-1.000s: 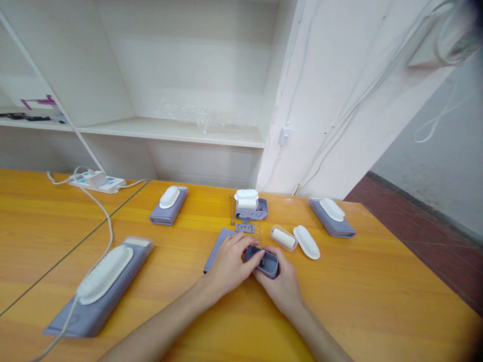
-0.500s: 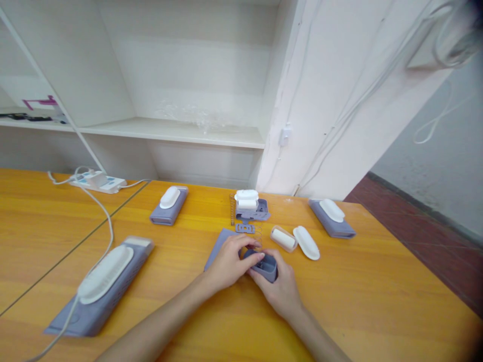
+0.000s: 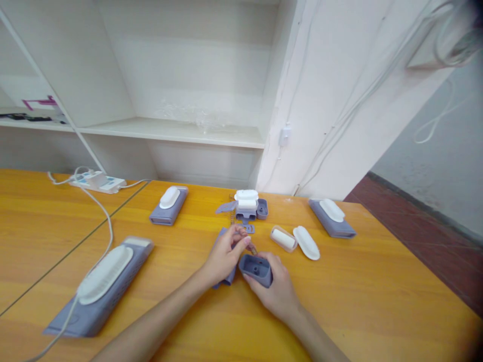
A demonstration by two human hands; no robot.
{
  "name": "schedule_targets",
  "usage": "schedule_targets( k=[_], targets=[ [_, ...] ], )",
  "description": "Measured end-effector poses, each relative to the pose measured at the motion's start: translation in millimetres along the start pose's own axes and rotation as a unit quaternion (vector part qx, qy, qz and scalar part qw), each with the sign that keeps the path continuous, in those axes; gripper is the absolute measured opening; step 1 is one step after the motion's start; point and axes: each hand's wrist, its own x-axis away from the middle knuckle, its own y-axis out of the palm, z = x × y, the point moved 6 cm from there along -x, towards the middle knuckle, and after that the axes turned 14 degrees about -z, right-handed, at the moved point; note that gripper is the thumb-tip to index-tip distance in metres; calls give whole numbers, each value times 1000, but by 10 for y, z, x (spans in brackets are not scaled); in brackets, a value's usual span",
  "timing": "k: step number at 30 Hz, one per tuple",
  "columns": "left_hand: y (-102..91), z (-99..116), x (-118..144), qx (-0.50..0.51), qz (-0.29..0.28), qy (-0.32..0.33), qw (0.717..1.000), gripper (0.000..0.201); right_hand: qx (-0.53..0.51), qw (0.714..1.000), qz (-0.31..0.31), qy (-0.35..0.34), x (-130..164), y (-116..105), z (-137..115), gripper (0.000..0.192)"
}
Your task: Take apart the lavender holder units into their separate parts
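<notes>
My right hand [image 3: 279,286] is closed around a small purple-grey plastic housing [image 3: 256,270]. The housing's open top faces me and shows a small post inside. Just up and left of it, my left hand [image 3: 228,254] pinches a thin coiled metal spring [image 3: 252,248], partly covered by the fingers. Under the left hand lies a purple plastic body [image 3: 227,279], mostly hidden. Beyond the hands sit a flat purple plate with cutouts [image 3: 249,229], a longer spring [image 3: 232,217] and a purple part [image 3: 261,208] beside white pieces [image 3: 247,200].
To the right lie a clear case with a white roll [image 3: 284,238] and a white oval cover [image 3: 306,243]. Purple devices with white oval tops stand at the back left [image 3: 169,205], far right [image 3: 332,217] and front left [image 3: 100,286]. A white cable [image 3: 109,221] runs from a power strip [image 3: 98,181].
My left hand has drawn back from the housing, and the short spring has left the table. The housing is turned more toward me. A thin purple piece now sticks out left of the far parts.
</notes>
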Motion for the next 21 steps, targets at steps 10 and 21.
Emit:
schedule_targets(
  k=[10, 21],
  targets=[
    [-74, 66, 27, -130, 4, 5, 991, 23, -54, 996, 67, 12, -11, -49, 125, 62],
    [2, 58, 49, -214, -44, -35, 975, 31, -192, 953, 231, -30, 62, -289, 183, 52]
  ],
)
